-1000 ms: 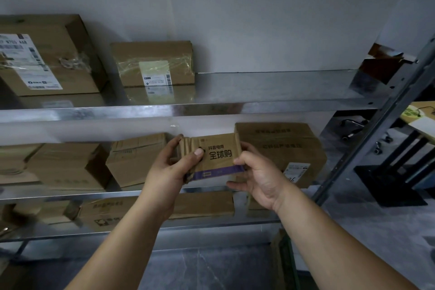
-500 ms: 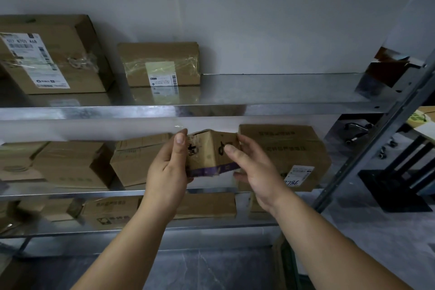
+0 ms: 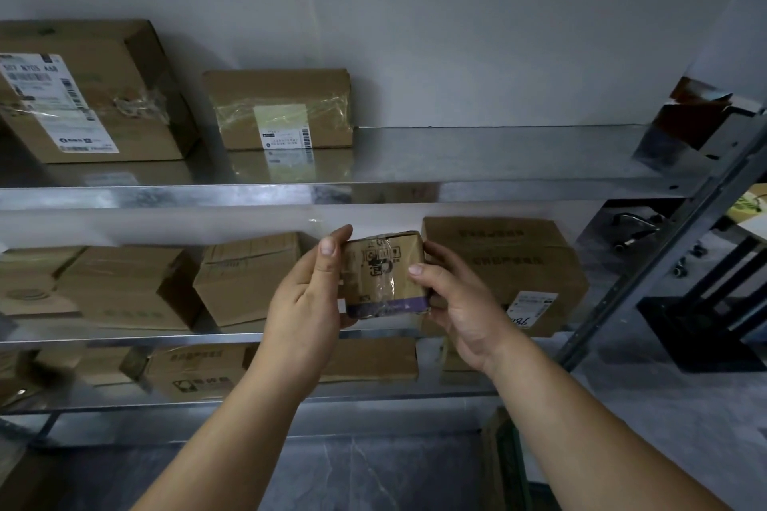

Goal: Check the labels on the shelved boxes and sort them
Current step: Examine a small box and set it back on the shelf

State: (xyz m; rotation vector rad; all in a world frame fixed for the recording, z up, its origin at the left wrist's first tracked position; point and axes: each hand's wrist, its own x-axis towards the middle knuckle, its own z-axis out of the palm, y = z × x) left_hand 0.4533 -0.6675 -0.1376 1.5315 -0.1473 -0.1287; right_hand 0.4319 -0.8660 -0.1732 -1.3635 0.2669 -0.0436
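- Small box: brown cardboard, purple band along the bottom edge, clear tape over a dark printed face. Held in the air in front of the middle shelf, between both hands.
- Left hand: grips the box's left side, thumb up along the edge, fingers wrapped behind.
- Right hand: grips the right side, thumb pressed on the front face, fingers curled behind.
- Top shelf: 2 boxes at left, a large box with a long white label and a taped box with a small label.
- Middle shelf: right box just behind the right hand, white label low on its front; more brown boxes at left, their labels not readable.
- Bottom shelf: flat boxes, partly hidden by the forearms.
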